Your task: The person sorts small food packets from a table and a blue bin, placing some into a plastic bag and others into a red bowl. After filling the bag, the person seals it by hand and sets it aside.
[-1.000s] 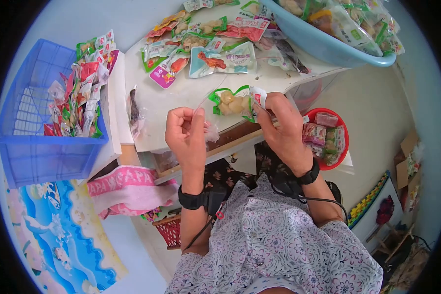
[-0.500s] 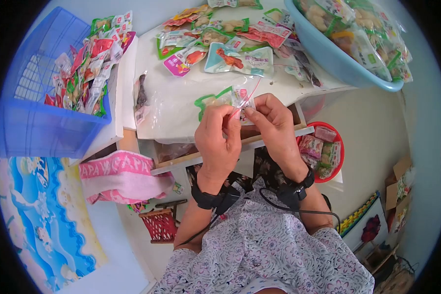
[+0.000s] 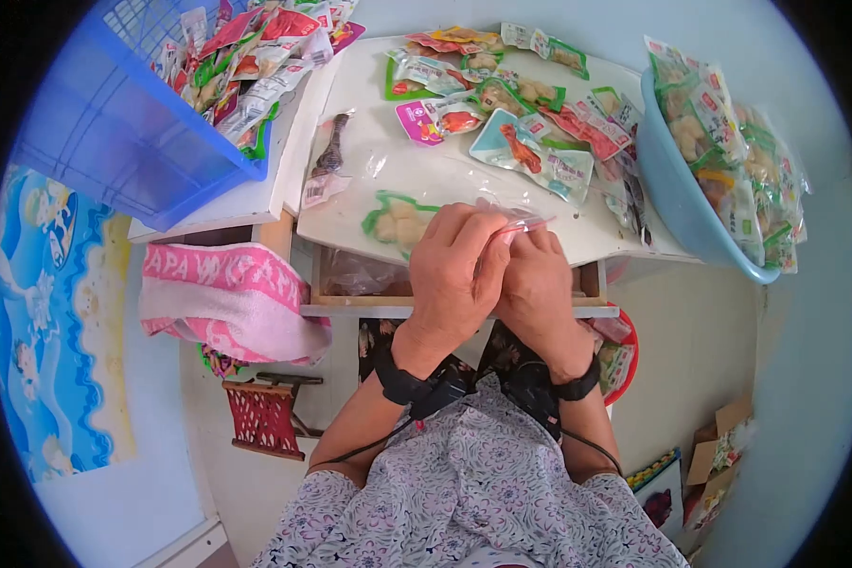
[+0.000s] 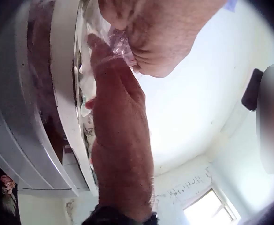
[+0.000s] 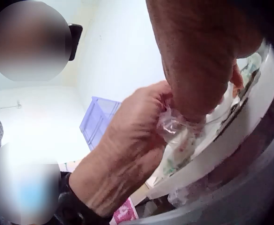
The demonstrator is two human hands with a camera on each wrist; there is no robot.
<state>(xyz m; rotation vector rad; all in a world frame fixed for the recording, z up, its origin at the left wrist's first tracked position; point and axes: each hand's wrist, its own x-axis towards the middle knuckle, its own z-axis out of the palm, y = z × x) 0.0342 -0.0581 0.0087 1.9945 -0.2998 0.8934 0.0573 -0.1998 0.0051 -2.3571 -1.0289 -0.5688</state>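
Observation:
Both hands meet over the near edge of the white table, fingers curled at the red-edged mouth of a clear zip bag (image 3: 525,223). My left hand (image 3: 454,275) pinches the bag from the left, its thumb against the right hand. The right hand (image 3: 538,295) grips it alongside, fingertips partly hidden. Beneath and left of the hands, a green-edged packet of pale round food pieces (image 3: 399,222) lies flat under clear plastic. In the left wrist view, crumpled clear plastic (image 4: 120,44) shows between the hands; the right wrist view shows the plastic (image 5: 172,124) there too.
Several food packets (image 3: 530,156) lie across the table's back. A dark item in clear wrap (image 3: 329,156) lies left. A blue crate (image 3: 133,123) stands left and a light-blue basin (image 3: 672,180) right, both full of packets. Below are an open drawer (image 3: 350,305) and a pink towel (image 3: 222,303).
The hands have come together at the bag's mouth. The right hand has let go of the green-edged packet, which now lies on the table under clear plastic. The head view has shifted.

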